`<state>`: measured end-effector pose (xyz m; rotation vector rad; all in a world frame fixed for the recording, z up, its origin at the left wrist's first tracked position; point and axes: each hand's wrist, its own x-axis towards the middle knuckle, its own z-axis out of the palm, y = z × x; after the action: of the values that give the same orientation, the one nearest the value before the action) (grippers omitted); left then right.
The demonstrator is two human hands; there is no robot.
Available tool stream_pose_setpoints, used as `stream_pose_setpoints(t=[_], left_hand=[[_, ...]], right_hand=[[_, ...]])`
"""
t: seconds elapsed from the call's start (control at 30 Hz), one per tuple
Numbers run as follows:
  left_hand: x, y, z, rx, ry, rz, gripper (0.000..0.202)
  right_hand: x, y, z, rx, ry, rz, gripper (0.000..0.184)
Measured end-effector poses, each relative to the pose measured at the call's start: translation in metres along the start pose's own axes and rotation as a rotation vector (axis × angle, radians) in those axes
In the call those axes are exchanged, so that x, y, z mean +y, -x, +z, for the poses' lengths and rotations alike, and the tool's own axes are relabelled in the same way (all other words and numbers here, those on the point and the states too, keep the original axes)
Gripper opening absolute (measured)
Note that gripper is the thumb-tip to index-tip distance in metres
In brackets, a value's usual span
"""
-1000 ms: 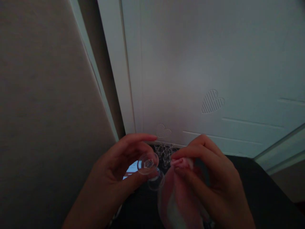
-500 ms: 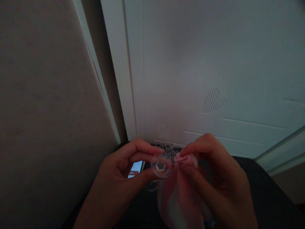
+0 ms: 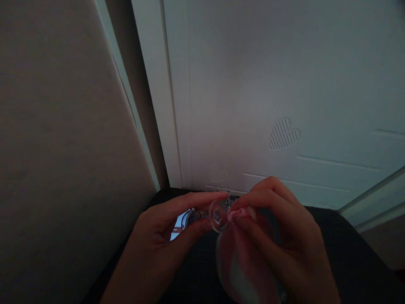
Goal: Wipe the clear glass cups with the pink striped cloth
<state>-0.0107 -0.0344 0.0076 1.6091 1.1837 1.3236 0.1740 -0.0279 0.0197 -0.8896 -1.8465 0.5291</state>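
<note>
My left hand point(image 3: 171, 232) grips a clear plastic piece point(image 3: 218, 216) between thumb and fingers. Its round rim is turned toward my right hand, and a clear body stretches back between the thumb and fingers. I cannot tell exactly what kind of piece it is. With thumb and forefinger, my right hand point(image 3: 281, 228) pinches the gathered top of a soft pink-and-white striped pouch or cloth point(image 3: 243, 266), which hangs below. The gathered pink end meets the rim, at least in this view; whether it goes inside is unclear in the dim light.
Beyond the hands, more clear plastic pieces point(image 3: 232, 200) stand on a dark surface point(image 3: 199, 270). A lit phone screen point(image 3: 177, 226) shows behind my left hand. A white door panel with heart patterns point(image 3: 253, 105) rises at the back, and a wall point(image 3: 63, 126) on the left.
The clear piece has turned and moved right, its rim coming up against the pink gathered end. My right hand has shifted slightly left, still pinching the pouch or cloth.
</note>
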Motion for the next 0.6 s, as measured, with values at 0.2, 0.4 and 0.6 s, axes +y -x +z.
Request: stream_pose_setpoints(t=[0.2, 0.4, 0.6], left_hand=[[-0.0015, -0.0013, 0.0015, 0.078, -0.061, 0.041, 0.023], [-0.0026, 0.0014, 0.0064, 0.123, -0.115, 0.005, 0.016], [0.0006, 0.0014, 0.0060, 0.121, -0.135, 0.006, 0.012]], right_hand=[[-0.0008, -0.0010, 0.0014, -0.038, 0.014, -0.033, 0.010], [-0.0023, -0.0010, 0.0028, -0.025, 0.002, -0.027, 0.009], [0.0004, 0.0010, 0.0031, -0.039, 0.005, -0.018, 0.010]])
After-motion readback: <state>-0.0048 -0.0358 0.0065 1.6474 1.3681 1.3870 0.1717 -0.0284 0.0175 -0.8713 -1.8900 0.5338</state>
